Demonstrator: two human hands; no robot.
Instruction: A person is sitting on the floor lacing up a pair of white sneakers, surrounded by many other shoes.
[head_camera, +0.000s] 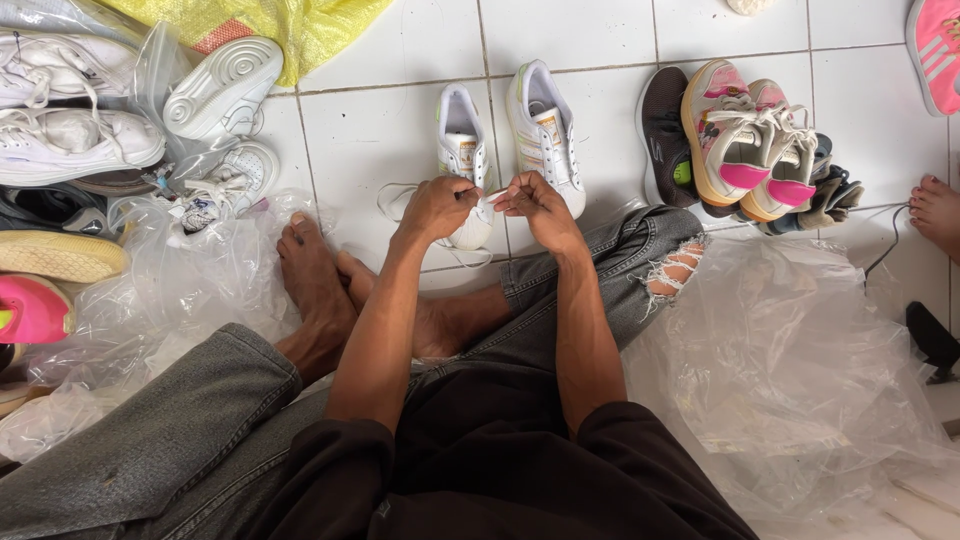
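- The left hand (437, 205) and the right hand (537, 205) meet in front of the crossed legs, fingers pinched narrow on a thin white shoelace (490, 200) stretched between them
- The lace runs down to a white sneaker (463, 160) lying on the tiled floor (370, 130) just beyond the knuckles; its toe is partly hidden behind the left hand, and a loose loop of lace trails on the tile to its left
- That sneaker is smooth white leather with a padded collar, a pale tongue with a yellowish label, open top facing up
- Its twin, a second white sneaker (545, 130), lies just beside it to the right, tilted on its side, lace holes showing
- Further right, a heap of shoes (745, 140) with pink patches and tan soles, a dark one against them
- On the left, white trainers (70, 120) and ridged soles among crinkled clear plastic bags (170, 290)
- More clear plastic sheeting (790, 360) is bunched by the torn grey jeans (650, 260)
- A yellow woven sack (290, 25) sits at the top edge
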